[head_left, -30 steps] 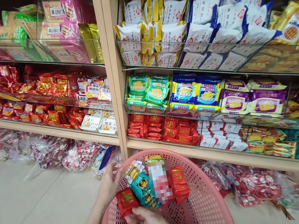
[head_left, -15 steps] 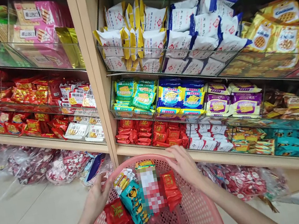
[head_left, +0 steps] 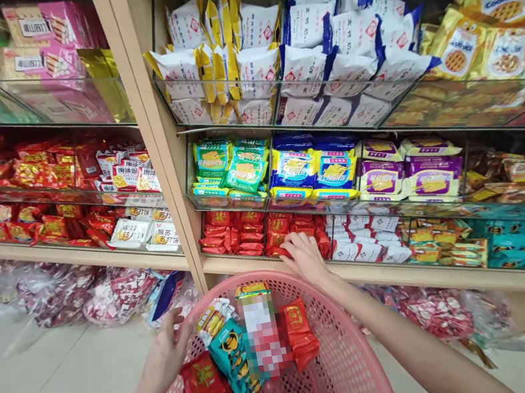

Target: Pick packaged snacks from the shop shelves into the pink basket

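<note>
A pink perforated basket (head_left: 347,371) stands before the shelves, holding red packets (head_left: 301,332), teal packets (head_left: 229,351), a yellow-and-white packet (head_left: 215,318) and a blurred-out packet. On the basket's left rim rests my left hand (head_left: 165,352), its fingers apart and nothing in them. My right hand (head_left: 307,260) reaches over the far rim to the lowest shelf, its fingertips at the red packets (head_left: 281,230) in their compartment. Its fingers are curled, and whether they grip a packet cannot be made out.
Green (head_left: 247,165), blue-yellow (head_left: 295,167) and purple packets (head_left: 381,175) fill the shelf above. Behind clear fronts, white packets (head_left: 307,19) stand higher up. Plastic bags (head_left: 124,292) lie on the floor under the shelves. A wooden upright (head_left: 148,122) divides the shelving.
My right hand has left the basket's far rim and moved up and forward to the red packets on the shelf. My left hand has stayed at the left rim.
</note>
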`<state>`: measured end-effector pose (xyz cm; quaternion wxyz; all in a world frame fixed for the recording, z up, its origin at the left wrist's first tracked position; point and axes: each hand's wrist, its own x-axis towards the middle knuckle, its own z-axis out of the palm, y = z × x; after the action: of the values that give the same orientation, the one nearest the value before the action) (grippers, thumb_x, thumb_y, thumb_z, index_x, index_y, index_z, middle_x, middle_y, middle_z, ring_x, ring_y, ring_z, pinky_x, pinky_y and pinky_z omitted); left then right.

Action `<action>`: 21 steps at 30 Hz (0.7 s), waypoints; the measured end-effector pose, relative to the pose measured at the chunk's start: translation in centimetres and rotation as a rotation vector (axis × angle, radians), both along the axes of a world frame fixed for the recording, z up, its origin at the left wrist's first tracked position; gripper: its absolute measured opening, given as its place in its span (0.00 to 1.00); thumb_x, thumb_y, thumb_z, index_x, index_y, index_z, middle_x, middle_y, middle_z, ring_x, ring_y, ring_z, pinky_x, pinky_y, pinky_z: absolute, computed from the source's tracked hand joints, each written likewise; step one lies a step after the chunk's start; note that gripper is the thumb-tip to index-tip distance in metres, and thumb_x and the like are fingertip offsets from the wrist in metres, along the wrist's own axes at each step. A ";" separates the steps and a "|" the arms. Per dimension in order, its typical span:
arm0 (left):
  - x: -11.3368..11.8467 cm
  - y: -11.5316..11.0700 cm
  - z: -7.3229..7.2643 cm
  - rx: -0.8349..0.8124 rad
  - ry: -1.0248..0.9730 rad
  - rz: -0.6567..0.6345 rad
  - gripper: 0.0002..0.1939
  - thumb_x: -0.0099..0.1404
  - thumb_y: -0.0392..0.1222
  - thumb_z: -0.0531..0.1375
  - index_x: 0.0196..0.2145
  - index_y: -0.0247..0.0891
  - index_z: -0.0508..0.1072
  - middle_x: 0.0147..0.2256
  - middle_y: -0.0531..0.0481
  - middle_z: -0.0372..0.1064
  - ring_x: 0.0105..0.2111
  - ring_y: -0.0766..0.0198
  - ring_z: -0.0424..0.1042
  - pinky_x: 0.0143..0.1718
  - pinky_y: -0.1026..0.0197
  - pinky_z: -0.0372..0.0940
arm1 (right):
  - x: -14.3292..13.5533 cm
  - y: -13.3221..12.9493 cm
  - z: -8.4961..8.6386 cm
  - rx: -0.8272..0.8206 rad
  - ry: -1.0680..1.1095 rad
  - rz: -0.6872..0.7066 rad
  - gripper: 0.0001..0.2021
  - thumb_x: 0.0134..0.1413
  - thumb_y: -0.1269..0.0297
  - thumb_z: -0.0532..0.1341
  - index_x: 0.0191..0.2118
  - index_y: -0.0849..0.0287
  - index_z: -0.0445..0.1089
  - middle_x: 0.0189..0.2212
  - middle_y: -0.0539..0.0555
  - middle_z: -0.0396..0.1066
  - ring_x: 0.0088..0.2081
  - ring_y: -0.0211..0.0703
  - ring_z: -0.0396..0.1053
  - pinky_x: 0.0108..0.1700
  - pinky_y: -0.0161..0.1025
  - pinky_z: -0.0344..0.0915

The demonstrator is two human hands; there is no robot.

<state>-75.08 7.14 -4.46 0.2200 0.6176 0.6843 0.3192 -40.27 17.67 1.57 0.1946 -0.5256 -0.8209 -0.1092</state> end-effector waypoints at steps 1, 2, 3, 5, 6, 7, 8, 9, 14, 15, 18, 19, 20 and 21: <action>0.0 0.0 0.0 0.004 0.005 0.002 0.26 0.61 0.62 0.48 0.46 0.39 0.64 0.39 0.42 0.75 0.36 0.56 0.76 0.38 0.55 0.70 | 0.2 0.1 0.1 -0.006 0.023 0.007 0.10 0.58 0.62 0.57 0.43 0.57 0.70 0.42 0.56 0.66 0.43 0.47 0.59 0.41 0.43 0.53; 0.0 0.0 0.0 0.010 0.012 0.006 0.26 0.61 0.62 0.48 0.46 0.39 0.64 0.39 0.42 0.75 0.36 0.56 0.76 0.38 0.56 0.70 | 0.4 0.2 0.2 -0.014 0.053 0.009 0.09 0.57 0.61 0.57 0.42 0.57 0.70 0.42 0.55 0.67 0.43 0.47 0.59 0.41 0.43 0.53; 0.0 0.0 -0.1 0.016 0.020 0.009 0.26 0.61 0.62 0.49 0.46 0.39 0.65 0.39 0.43 0.75 0.37 0.56 0.76 0.38 0.56 0.70 | 0.6 0.2 0.4 -0.022 0.088 0.006 0.09 0.57 0.61 0.57 0.42 0.57 0.70 0.42 0.55 0.67 0.43 0.47 0.59 0.41 0.43 0.53; -0.1 0.0 -0.1 0.023 0.034 0.015 0.26 0.61 0.62 0.49 0.46 0.39 0.65 0.39 0.43 0.75 0.36 0.56 0.76 0.37 0.56 0.70 | 1.0 0.2 1.0 -0.034 0.155 -0.003 0.09 0.57 0.60 0.57 0.41 0.57 0.70 0.42 0.55 0.67 0.43 0.47 0.60 0.41 0.43 0.53; -0.1 0.0 -0.1 0.024 0.039 0.017 0.26 0.61 0.62 0.49 0.46 0.39 0.65 0.39 0.43 0.75 0.36 0.56 0.76 0.37 0.56 0.69 | 1.1 0.1 1.3 -0.036 0.182 -0.006 0.09 0.57 0.60 0.57 0.41 0.57 0.70 0.42 0.55 0.68 0.43 0.47 0.60 0.42 0.43 0.54; -0.1 0.0 -0.2 0.020 0.043 0.018 0.26 0.61 0.62 0.49 0.46 0.40 0.65 0.39 0.44 0.75 0.36 0.57 0.76 0.37 0.57 0.69 | 1.3 0.0 1.6 -0.038 0.204 -0.008 0.10 0.58 0.60 0.57 0.41 0.57 0.70 0.42 0.55 0.68 0.43 0.47 0.60 0.42 0.44 0.54; -0.1 0.0 -0.2 0.013 0.046 0.019 0.26 0.61 0.62 0.49 0.46 0.40 0.65 0.39 0.44 0.75 0.35 0.57 0.76 0.36 0.57 0.69 | 1.4 0.0 1.9 -0.041 0.223 -0.011 0.10 0.58 0.60 0.56 0.41 0.57 0.70 0.43 0.55 0.68 0.43 0.48 0.61 0.42 0.44 0.54; -0.1 0.1 -0.3 0.003 0.048 0.018 0.26 0.61 0.62 0.48 0.46 0.40 0.65 0.39 0.44 0.75 0.35 0.58 0.76 0.36 0.57 0.69 | 1.6 -0.1 2.2 -0.045 0.236 -0.015 0.10 0.58 0.60 0.56 0.41 0.57 0.70 0.43 0.56 0.68 0.43 0.48 0.61 0.43 0.44 0.55; -0.1 0.1 -0.5 -0.010 0.037 0.011 0.26 0.61 0.63 0.48 0.46 0.40 0.64 0.40 0.44 0.74 0.35 0.57 0.76 0.37 0.56 0.69 | 2.1 -0.2 2.9 -0.052 0.276 -0.039 0.09 0.57 0.60 0.57 0.40 0.57 0.70 0.43 0.56 0.68 0.44 0.50 0.61 0.43 0.45 0.56; -0.1 0.2 -0.5 -0.008 0.030 0.012 0.26 0.61 0.63 0.48 0.46 0.40 0.64 0.40 0.43 0.74 0.35 0.57 0.76 0.38 0.56 0.69 | 2.1 -0.2 3.0 -0.050 0.291 -0.034 0.09 0.56 0.60 0.57 0.39 0.57 0.70 0.43 0.56 0.68 0.44 0.49 0.61 0.43 0.46 0.56; -0.1 0.2 -0.7 -0.004 0.012 0.012 0.27 0.61 0.63 0.48 0.47 0.39 0.63 0.41 0.42 0.73 0.36 0.56 0.76 0.39 0.54 0.69 | 1.5 -1.1 3.5 -0.063 0.372 0.034 0.08 0.56 0.61 0.58 0.39 0.58 0.69 0.41 0.56 0.69 0.43 0.48 0.63 0.45 0.46 0.58; -0.1 0.2 -0.7 -0.004 0.010 0.014 0.27 0.61 0.63 0.48 0.47 0.39 0.63 0.41 0.42 0.73 0.36 0.56 0.75 0.40 0.53 0.69 | 1.0 -1.6 3.8 -0.080 0.413 0.071 0.08 0.55 0.61 0.58 0.38 0.58 0.69 0.40 0.56 0.70 0.43 0.48 0.64 0.45 0.46 0.58; -0.1 0.2 -0.8 -0.004 0.008 0.018 0.27 0.61 0.63 0.48 0.47 0.39 0.63 0.41 0.42 0.73 0.36 0.56 0.75 0.40 0.53 0.69 | 0.2 -2.2 4.2 -0.109 0.464 0.107 0.08 0.55 0.61 0.58 0.38 0.58 0.69 0.39 0.56 0.70 0.42 0.47 0.65 0.45 0.45 0.59; -0.1 0.1 -0.8 -0.007 0.005 0.020 0.27 0.61 0.63 0.48 0.47 0.39 0.64 0.41 0.42 0.73 0.37 0.55 0.75 0.40 0.53 0.69 | -0.7 -3.0 4.6 -0.155 0.528 0.139 0.08 0.54 0.61 0.59 0.38 0.58 0.69 0.37 0.55 0.70 0.40 0.45 0.66 0.44 0.43 0.60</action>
<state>-75.16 7.27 -5.27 0.2172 0.6108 0.6920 0.3177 -40.96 14.72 6.16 0.3680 -0.4918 -0.7817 0.1083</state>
